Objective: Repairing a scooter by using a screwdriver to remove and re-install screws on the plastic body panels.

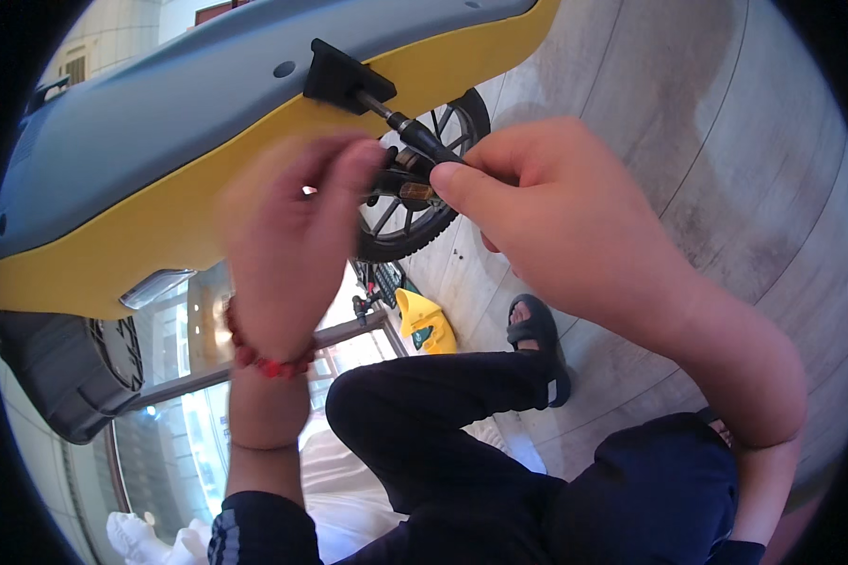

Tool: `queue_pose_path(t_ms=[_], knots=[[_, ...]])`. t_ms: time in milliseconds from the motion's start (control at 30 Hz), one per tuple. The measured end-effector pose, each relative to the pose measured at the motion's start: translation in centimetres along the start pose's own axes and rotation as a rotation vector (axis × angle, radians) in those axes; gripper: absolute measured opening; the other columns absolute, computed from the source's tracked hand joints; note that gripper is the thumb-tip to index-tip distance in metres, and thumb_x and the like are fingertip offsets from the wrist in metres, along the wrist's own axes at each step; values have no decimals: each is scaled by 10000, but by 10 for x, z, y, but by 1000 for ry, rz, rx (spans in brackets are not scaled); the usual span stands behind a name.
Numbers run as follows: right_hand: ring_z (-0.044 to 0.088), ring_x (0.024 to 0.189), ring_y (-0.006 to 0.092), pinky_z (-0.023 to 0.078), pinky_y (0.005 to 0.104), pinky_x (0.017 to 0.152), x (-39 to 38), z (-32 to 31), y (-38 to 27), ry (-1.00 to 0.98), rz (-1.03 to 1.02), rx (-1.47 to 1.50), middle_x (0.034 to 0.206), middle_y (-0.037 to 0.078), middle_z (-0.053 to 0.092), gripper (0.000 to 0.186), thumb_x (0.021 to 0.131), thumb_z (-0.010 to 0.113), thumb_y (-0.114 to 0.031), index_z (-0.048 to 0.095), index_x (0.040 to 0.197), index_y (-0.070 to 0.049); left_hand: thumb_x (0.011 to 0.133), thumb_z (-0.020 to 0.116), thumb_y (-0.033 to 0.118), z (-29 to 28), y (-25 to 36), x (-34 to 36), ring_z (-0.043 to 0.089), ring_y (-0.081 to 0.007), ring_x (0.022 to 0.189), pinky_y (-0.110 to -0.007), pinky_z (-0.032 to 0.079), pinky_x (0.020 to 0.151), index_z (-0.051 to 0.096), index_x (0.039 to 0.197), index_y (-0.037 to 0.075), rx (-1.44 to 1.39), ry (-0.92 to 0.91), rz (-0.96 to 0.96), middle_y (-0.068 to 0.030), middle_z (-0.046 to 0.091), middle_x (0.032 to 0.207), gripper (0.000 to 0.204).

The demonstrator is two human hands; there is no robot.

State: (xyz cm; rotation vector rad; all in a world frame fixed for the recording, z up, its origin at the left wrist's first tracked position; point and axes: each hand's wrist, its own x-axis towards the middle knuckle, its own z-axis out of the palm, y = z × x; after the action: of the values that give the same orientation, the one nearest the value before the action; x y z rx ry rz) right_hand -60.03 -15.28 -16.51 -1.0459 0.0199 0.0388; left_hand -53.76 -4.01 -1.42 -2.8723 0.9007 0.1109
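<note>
My right hand (546, 202) is closed round the black handle of a screwdriver (422, 139). The tool's metal shaft slants up to the left and meets a black bracket (334, 77) on the side of a blue-grey and yellow body panel (160, 174). Beside the handle is my left hand (297, 202), smeared by motion, its fingers bent and the thumb near the tool. Whether it holds anything is hard to make out. A red bead bracelet (271, 363) circles my left wrist.
Behind the tool stands a black spoked wheel (410, 231) with an orange reflector (415, 191) in front of it. A yellow object (424, 320) lies past my knee on the wood-look floor (707, 113). At the left hangs a dark boxy part (66, 367) below the panel.
</note>
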Motion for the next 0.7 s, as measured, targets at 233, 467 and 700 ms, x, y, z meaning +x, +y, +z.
queue_pose_path(t_ms=[233,467,700], knots=[[462,538,105,383,326,529,1,11,7,70,-116,-85,576,61,498,293,955,604,-200,676,884,75,783,753,69,-38,-5,48,660,-248,1004,-356,538,867,707,1092,98,860,98,762,-52,704,1058,314],[524,618,184,418,384,612,1,2,1,-58,44,-93,652,123,499,323,988,545,-221,611,885,78,644,779,57,-36,-5,43,624,-235,906,-363,513,792,689,888,84,790,173,722,-20,655,962,261],[562,730,265,441,403,701,6,-3,-30,-52,74,-495,760,167,553,299,1008,497,-236,580,961,47,701,792,96,-36,-12,44,637,-226,934,-357,520,789,682,924,69,824,182,752,-36,656,966,250]])
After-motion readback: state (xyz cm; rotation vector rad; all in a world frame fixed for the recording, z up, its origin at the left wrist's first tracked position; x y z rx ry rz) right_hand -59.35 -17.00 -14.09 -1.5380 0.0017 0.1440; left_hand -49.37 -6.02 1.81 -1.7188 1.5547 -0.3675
